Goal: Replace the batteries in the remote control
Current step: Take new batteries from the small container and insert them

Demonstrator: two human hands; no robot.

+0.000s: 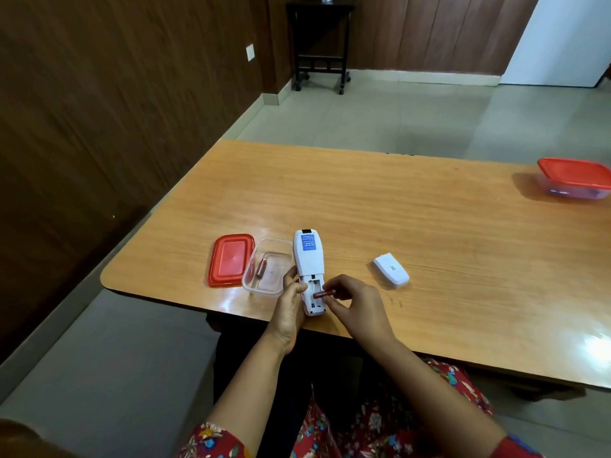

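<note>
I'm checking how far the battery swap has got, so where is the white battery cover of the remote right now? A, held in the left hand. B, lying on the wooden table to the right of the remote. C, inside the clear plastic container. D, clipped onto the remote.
B: the white plastic battery cover lies alone on the wooden table, right of the white remote control, whose compartment is open.

Home/office rm: wood-panel walls (99,110), tiled floor (396,110), laminate table (363,200), wheeled stand (320,44).
</note>
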